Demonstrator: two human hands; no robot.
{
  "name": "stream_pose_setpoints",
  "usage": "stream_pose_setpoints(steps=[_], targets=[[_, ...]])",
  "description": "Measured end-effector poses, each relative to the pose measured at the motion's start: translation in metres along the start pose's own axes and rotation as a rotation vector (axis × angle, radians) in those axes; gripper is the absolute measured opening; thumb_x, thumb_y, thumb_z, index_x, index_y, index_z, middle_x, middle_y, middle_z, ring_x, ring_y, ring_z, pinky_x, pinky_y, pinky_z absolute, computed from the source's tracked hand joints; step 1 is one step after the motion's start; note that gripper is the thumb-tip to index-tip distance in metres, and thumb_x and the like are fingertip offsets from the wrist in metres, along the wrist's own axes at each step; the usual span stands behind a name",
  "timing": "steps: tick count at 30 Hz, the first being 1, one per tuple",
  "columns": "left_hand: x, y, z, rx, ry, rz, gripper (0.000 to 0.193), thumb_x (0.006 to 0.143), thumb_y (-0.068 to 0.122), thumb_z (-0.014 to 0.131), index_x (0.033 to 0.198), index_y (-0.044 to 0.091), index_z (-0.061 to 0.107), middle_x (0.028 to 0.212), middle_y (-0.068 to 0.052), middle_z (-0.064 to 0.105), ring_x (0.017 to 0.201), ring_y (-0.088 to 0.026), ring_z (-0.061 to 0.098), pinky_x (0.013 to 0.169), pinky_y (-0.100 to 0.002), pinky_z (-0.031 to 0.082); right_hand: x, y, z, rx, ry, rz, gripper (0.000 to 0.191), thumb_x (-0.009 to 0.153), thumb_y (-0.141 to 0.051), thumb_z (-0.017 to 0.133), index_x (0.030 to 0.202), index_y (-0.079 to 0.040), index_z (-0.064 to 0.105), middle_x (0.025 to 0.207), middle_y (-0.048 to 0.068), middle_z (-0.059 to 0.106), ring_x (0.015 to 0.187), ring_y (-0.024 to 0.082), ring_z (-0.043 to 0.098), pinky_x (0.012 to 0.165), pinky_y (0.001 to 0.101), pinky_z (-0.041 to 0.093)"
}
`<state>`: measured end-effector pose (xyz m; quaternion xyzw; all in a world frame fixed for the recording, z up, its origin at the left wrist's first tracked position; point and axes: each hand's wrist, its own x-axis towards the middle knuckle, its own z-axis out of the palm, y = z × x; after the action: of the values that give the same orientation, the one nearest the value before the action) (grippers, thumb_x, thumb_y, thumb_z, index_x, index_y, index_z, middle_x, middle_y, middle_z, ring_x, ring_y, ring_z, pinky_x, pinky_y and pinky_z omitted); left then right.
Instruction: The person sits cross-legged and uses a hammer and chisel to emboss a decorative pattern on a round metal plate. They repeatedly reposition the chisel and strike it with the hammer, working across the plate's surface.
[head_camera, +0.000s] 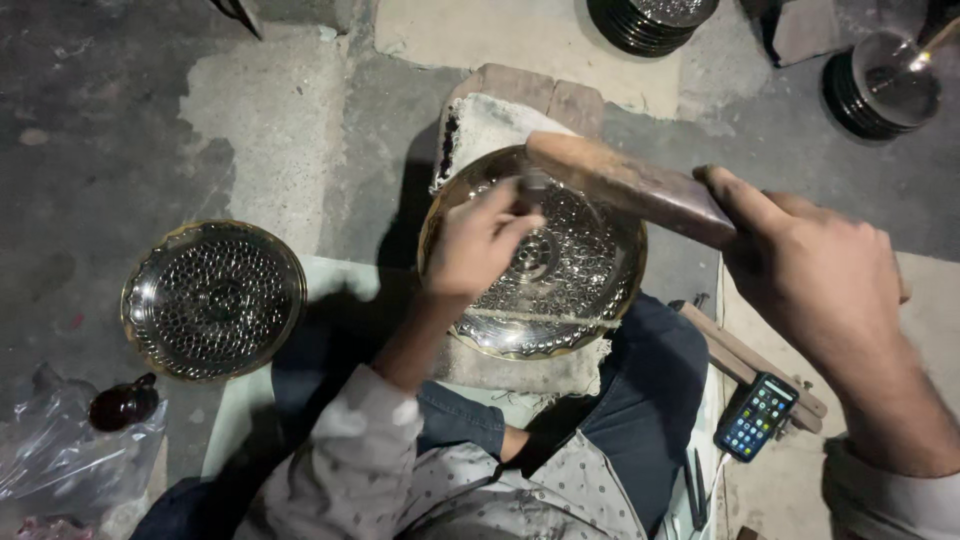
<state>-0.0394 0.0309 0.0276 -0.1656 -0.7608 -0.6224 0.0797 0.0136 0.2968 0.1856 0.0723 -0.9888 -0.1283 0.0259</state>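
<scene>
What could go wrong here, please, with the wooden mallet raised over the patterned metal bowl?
The left hand holds a small tool inside the patterned bowl, right under the wooden mallet gripped by the right hand; a mis-aimed blow could hit the fingers. The bowl rests on a padded block and might shift when struck.

A rough concrete floor (120, 110) is seen, dark grey and patched with paler areas of cement (270, 120). A light slab (500, 35) is set at the top edge. Stacks of dark round plates (650, 20) are placed at the top and in the upper right corner (870, 95). A crumpled clear plastic bag (60, 450) is laid at the lower left. The scene is lit dimly from above, and heavy shadows are cast across the floor.
</scene>
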Motion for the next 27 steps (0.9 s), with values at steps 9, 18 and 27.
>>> stream_pose_setpoints(steps=[9, 18, 27], targets=[[-0.071, 0.024, -0.080, 0.361, 0.341, -0.167, 0.030, 0.093, 0.010, 0.074, 0.122, 0.007, 0.065, 0.104, -0.015, 0.076, 0.086, -0.021, 0.079, 0.070, -0.032, 0.063, 0.018, -0.008, 0.082, 0.890, 0.181, -0.102, 0.071, 0.082, -0.005, 0.081, 0.147, -0.004, 0.052, 0.132, 0.018, 0.068, 0.118, 0.028, 0.067, 0.095, 0.0375, 0.055], [-0.023, 0.014, -0.079, 0.428, 0.190, -0.134, 0.040, 0.093, 0.010, 0.071, 0.132, 0.013, 0.063, 0.099, -0.016, 0.077, 0.087, -0.032, 0.075, 0.071, -0.042, 0.059, 0.001, -0.032, 0.146, 1.169, 0.240, 0.054, 0.070, 0.079, 0.005, 0.077, 0.142, 0.000, 0.048, 0.129, 0.016, 0.066, 0.121, 0.021, 0.063, 0.102, 0.0345, 0.051], [0.039, 0.017, -0.039, 0.325, -0.018, 0.107, 0.040, 0.099, 0.015, 0.068, 0.138, 0.015, 0.060, 0.109, -0.009, 0.074, 0.077, -0.018, 0.075, 0.062, -0.030, 0.061, -0.075, -0.064, 0.166, 1.371, 0.170, 0.334, 0.067, 0.083, -0.012, 0.084, 0.138, -0.002, 0.047, 0.118, 0.012, 0.065, 0.106, 0.016, 0.064, 0.090, 0.0322, 0.053]])
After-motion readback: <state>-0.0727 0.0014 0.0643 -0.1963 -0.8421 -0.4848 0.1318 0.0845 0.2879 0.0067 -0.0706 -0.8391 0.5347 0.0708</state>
